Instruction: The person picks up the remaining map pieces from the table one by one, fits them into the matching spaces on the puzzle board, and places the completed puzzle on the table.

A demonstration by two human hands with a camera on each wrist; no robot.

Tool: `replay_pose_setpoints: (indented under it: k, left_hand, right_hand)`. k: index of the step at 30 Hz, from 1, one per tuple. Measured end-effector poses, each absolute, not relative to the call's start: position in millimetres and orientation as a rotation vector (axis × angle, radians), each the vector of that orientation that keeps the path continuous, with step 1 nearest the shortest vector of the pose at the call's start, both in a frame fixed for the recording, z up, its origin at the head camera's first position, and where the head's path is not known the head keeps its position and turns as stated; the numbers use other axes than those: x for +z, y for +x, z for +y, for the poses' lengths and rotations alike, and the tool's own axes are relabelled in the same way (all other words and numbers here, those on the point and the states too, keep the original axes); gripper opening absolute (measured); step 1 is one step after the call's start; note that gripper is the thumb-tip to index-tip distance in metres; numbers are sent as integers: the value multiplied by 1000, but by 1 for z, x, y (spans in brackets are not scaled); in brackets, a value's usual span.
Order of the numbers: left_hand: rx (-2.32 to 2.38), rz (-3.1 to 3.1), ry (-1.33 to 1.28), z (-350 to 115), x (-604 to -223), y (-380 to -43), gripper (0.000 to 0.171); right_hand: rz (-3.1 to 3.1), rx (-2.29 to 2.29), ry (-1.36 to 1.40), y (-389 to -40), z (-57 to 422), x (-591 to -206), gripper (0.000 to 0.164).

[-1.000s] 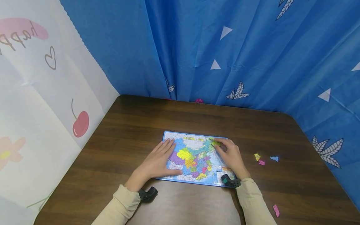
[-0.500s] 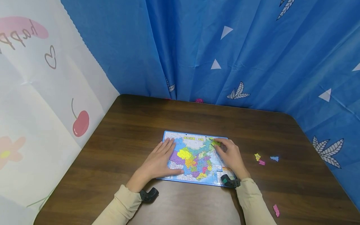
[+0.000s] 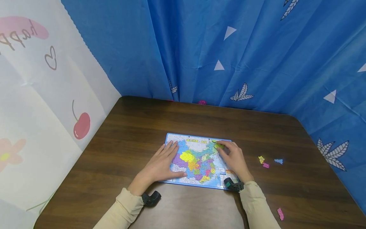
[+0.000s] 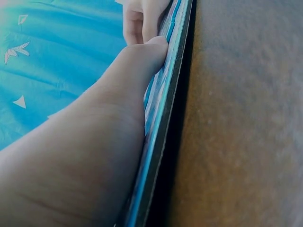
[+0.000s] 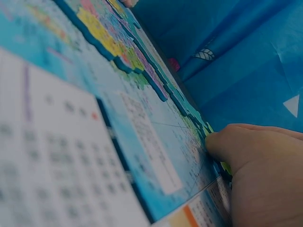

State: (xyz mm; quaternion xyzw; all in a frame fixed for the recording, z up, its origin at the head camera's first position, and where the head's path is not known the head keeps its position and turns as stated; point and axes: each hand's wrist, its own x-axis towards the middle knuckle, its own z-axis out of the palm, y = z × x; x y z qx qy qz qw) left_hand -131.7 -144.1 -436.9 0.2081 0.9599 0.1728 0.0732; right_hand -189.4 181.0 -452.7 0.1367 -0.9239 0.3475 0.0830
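The blue-rimmed rectangular map board (image 3: 219, 166) lies on the dark-brown wooden counter (image 3: 183, 117), well inside its far edge, wood spreading behind and beside it. The left hand (image 3: 160, 163) lies spread wide over its left part; the right hand (image 3: 235, 158), grip narrow, pinches a yellow-green puzzle piece (image 3: 219, 145) near its far right corner. Rightward lie a yellow piece (image 3: 261, 159), blue piece (image 3: 278, 161) and 2 pink pieces (image 3: 281, 214).

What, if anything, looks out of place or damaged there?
No damage is visible. Four puzzle pieces lie off the map board, on the table to its right: a yellow piece, a small pink piece, a blue piece and, near the right sleeve, a longer pink piece. They look odd because other pieces sit on the board.
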Motion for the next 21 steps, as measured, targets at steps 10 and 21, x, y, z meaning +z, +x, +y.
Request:
replay_pose_setpoints:
  k: [10,21]
  left_hand:
    - [523,2904,609,-141,-436,-130,113]
    - [495,2910,586,-140,-436,-130,114]
  right_hand:
    - [-2775,1042,388,-189,179,-451,31]
    - [-2764,1031,391,-189,178,-452,30]
